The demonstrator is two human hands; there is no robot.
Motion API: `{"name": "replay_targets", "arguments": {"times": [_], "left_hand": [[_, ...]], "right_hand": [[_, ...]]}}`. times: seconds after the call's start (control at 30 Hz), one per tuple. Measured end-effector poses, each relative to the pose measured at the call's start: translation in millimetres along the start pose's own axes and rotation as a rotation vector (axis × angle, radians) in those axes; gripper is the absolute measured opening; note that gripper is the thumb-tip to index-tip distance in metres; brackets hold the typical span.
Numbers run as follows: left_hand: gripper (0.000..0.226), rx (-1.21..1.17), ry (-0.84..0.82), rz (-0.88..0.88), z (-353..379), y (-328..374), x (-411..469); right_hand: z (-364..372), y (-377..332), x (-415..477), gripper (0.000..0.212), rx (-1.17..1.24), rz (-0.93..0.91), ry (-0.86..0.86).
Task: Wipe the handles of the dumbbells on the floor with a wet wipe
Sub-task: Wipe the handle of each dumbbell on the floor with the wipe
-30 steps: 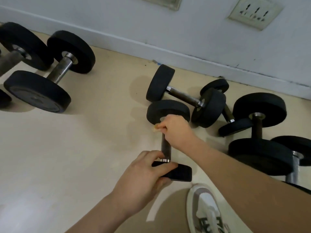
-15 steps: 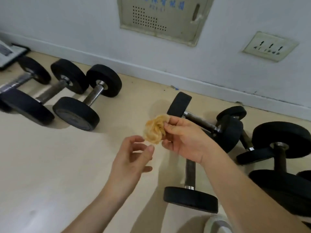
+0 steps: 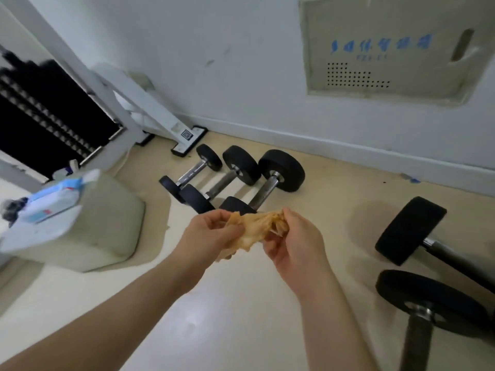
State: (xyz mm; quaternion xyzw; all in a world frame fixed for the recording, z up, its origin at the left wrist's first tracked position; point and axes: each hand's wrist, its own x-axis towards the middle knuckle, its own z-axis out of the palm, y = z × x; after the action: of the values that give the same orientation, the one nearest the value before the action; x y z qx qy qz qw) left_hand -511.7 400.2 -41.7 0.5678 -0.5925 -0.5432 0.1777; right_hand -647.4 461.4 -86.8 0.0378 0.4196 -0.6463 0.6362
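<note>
A crumpled, yellow-brown stained wet wipe (image 3: 251,230) is stretched between both hands at mid-frame, above the floor. My left hand (image 3: 211,236) pinches its left end and my right hand (image 3: 292,242) pinches its right end. Behind the hands, three black dumbbells with steel handles (image 3: 235,178) lie side by side on the beige floor. At the right lie two more black dumbbells, one (image 3: 412,231) with its handle running off frame, the other (image 3: 428,303) at the lower right corner.
A pale square stool (image 3: 107,228) stands at the left with a blue-and-white wipe pack (image 3: 53,196) on top. A white machine base (image 3: 187,140) and a dark weight stack (image 3: 48,121) stand against the wall. A wall panel (image 3: 388,49) is above.
Both hands left the dumbbell they held and wiped. The right hand lifted the wipe, the left hand took its other end, and the view swung up and left.
</note>
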Motion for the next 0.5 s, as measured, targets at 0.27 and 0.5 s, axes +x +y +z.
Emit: {"name": "replay_targets", "arguments": {"times": [0.27,0.5], "left_hand": [[0.032,0.786,-0.111,0.262,-46,-57,73],[0.078,1.133,-0.366,0.609,-47,-91,203]], "right_hand": [[1,18,64,0.017,0.076,-0.120,0.042],[14,14,116,0.019,-0.322,-0.411,0.205]]}}
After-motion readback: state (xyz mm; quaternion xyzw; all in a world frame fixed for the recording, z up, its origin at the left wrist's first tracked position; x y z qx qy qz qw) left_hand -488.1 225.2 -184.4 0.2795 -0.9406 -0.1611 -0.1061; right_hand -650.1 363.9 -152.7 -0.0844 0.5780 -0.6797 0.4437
